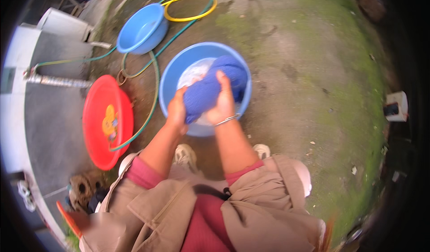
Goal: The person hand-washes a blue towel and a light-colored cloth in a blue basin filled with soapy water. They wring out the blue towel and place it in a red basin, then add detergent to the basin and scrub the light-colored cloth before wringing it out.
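A wet-looking blue cloth [201, 98], textured like a towel, is bunched between my two hands over a blue basin [169, 75]. My left hand [177, 110] grips its left side, fingers wrapped round it. From the other side my right hand [223, 103] presses on the cloth, its thumb lying along the top and a bracelet at the wrist. The far end of the cloth hangs down into the basin's right part. White suds [191, 73] show in the basin beyond my hands. Some of my fingers are hidden under the cloth.
A second blue basin [142, 30] stands at the far left. Nearer, a red basin [96, 126] leans or sits tilted, with a green hose [157, 79] running into it. A yellow hose [190, 20] lies coiled behind. Perforated bricks [83, 187] sit at near left, a white container [397, 107] at far right.
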Demonstrator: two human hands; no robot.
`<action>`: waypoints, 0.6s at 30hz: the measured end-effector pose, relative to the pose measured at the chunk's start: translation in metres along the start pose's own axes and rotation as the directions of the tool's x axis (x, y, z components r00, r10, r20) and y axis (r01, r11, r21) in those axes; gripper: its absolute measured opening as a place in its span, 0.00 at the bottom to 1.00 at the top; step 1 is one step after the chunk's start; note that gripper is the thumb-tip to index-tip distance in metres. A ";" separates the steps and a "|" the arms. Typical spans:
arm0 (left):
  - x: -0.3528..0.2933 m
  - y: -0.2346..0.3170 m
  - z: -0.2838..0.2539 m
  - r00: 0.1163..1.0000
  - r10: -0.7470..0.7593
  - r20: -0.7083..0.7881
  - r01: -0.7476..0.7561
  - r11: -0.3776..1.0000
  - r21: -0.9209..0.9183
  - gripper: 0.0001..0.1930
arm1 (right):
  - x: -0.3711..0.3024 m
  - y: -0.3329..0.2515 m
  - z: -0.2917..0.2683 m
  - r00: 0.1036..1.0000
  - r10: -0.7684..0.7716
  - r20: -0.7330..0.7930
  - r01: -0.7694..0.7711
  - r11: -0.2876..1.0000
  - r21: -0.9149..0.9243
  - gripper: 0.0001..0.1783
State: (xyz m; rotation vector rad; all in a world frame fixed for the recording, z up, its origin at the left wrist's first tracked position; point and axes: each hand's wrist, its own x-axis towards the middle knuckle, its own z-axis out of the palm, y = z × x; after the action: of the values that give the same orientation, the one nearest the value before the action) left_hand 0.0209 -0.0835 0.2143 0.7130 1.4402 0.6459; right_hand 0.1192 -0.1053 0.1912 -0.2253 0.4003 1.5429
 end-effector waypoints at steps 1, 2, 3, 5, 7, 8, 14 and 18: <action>-0.003 -0.001 0.003 1.000 0.017 -0.017 -0.016 0.999 0.035 0.19 | 0.002 0.000 -0.001 0.999 -0.004 -0.054 0.005 1.000 0.010 0.21; -0.004 -0.001 0.006 0.997 0.068 -0.027 -0.066 0.996 0.063 0.23 | 0.003 -0.003 -0.003 0.998 0.034 -0.061 -0.031 0.998 0.046 0.21; -0.009 0.001 0.006 0.999 0.043 0.022 -0.045 0.993 0.105 0.26 | 0.006 -0.004 -0.003 0.992 -0.027 -0.126 0.029 0.999 0.017 0.21; -0.021 0.005 0.004 0.988 0.023 0.156 -0.033 0.998 0.061 0.26 | 0.009 -0.007 -0.004 0.984 -0.055 -0.172 0.061 0.998 0.031 0.19; -0.036 0.009 -0.002 0.934 0.305 0.185 -0.336 0.927 0.166 0.28 | 0.012 -0.007 -0.005 0.993 -0.071 -0.096 0.080 0.993 0.092 0.18; -0.044 0.013 -0.007 0.867 0.417 0.272 -0.468 0.869 0.159 0.34 | 0.014 -0.007 -0.006 0.990 -0.083 -0.116 0.094 0.992 0.087 0.17; -0.062 0.029 -0.013 0.204 0.505 0.839 -0.889 -0.263 0.375 0.41 | 0.016 -0.004 -0.011 0.996 0.083 -0.023 -0.077 0.976 0.202 0.15; -0.050 0.062 -0.001 -0.014 0.308 0.951 -0.832 -0.531 0.160 0.30 | 0.004 0.005 -0.003 0.973 0.231 0.014 -0.231 0.966 0.116 0.19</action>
State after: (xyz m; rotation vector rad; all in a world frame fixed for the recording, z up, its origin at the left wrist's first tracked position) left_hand 0.0199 -0.0812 0.2940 2.9971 0.1973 0.3887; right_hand 0.1143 -0.1026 0.1874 -0.0887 0.5298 1.7419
